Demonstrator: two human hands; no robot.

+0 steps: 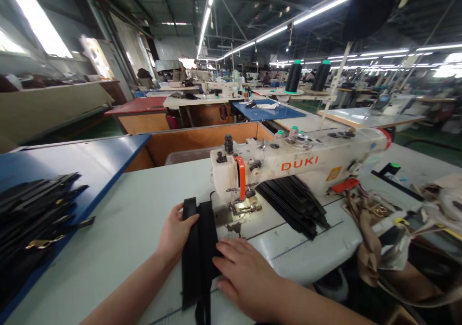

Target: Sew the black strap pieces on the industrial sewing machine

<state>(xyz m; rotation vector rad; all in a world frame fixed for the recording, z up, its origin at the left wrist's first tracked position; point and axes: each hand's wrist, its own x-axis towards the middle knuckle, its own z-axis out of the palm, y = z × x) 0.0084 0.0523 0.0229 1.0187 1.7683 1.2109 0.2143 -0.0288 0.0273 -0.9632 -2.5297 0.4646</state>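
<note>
My left hand (174, 232) grips a flat black strip (191, 257), with the thumb across its top and fingers at its left edge. Just right of it lies a second black strip (208, 236), its lower part partly covered by the first. My right hand (249, 274) rests on the table with fingers stretched out, the fingertips touching the right edge of that second strip. Both strips lie left of the presser foot (246, 208) of a white sewing machine (299, 159). Under the machine's arm sits a fanned stack of black strips (294, 205).
On a blue table (126, 154) at left lies a pile of black straps (39, 219) with gold-coloured hardware. Tan straps (368, 248) and other scraps clutter the right side. Black thread cones (294, 77) stand behind the machine. Other workstations fill the background.
</note>
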